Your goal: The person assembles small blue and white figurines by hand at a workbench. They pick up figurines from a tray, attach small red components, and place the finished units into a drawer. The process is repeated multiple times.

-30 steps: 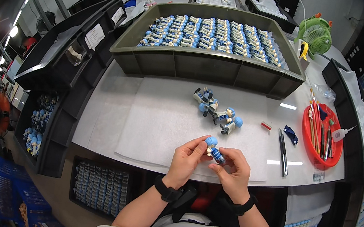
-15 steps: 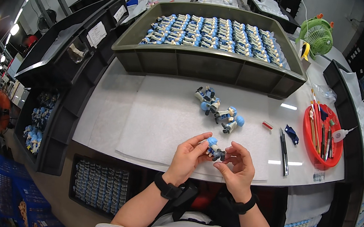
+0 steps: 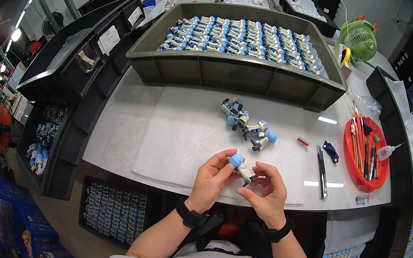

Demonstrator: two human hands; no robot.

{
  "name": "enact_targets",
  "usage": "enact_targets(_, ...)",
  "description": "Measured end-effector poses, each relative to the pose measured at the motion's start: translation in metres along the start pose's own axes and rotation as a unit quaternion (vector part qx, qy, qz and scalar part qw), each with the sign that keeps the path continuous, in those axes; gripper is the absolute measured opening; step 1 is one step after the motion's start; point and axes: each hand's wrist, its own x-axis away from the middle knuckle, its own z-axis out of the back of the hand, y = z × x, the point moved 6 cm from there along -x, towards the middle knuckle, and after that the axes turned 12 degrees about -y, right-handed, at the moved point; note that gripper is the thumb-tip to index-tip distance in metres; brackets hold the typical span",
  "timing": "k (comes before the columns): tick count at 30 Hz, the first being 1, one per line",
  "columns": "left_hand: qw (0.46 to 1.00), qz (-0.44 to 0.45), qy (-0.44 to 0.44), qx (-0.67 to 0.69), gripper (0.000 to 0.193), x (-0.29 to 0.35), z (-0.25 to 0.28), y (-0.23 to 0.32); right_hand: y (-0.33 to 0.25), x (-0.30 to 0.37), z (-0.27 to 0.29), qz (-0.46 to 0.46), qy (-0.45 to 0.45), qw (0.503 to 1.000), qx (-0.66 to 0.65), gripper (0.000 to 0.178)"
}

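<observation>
A small figurine (image 3: 243,171) with a blue head, whitish body and dark feet is held above the front of the white table mat. My left hand (image 3: 212,178) grips it by the head between thumb and fingers. Beside its feet is my right hand (image 3: 267,190), fingers curled and thumb apart; the fingertips are close to the figurine's body, and contact is hard to make out. Farther back on the mat (image 3: 179,141) lies a loose cluster of several similar figurines (image 3: 262,140), blue-headed with dark shoes.
A large grey-green bin (image 3: 234,78) packed with rows of figurines stands at the back. On the right are a red basket (image 3: 358,180) of brushes, a black pen-like tool (image 3: 322,173), a small red piece (image 3: 303,141) and a green fan (image 3: 359,39). Black crates (image 3: 73,127) line the left.
The figurine has turned in my left fingers, so its pale side now shows instead of the darker one. My right hand has shifted slightly left and its fingers have loosened.
</observation>
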Motion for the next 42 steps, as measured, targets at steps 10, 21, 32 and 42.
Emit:
enact_targets(10,0.999,-0.034,-0.011,-0.002,0.029,0.005,0.004,-0.001,-0.001,-0.001,-0.004,-0.016,-0.009,1.0,0.008,0.055)
enact_targets(21,0.997,-0.055,-0.018,-0.051,0.031,0.005,0.008,-0.002,-0.007,-0.003,0.001,-0.057,0.002,0.998,0.005,0.028)
enact_targets(32,0.992,-0.069,-0.073,-0.082,0.031,0.005,-0.008,0.004,-0.011,0.021,0.038,-0.022,0.037,0.996,-0.074,0.026)
enact_targets(42,0.988,-0.037,-0.041,-0.141,0.024,0.007,0.007,0.002,-0.01,0.31,0.355,-0.119,0.601,0.758,0.221,0.021)
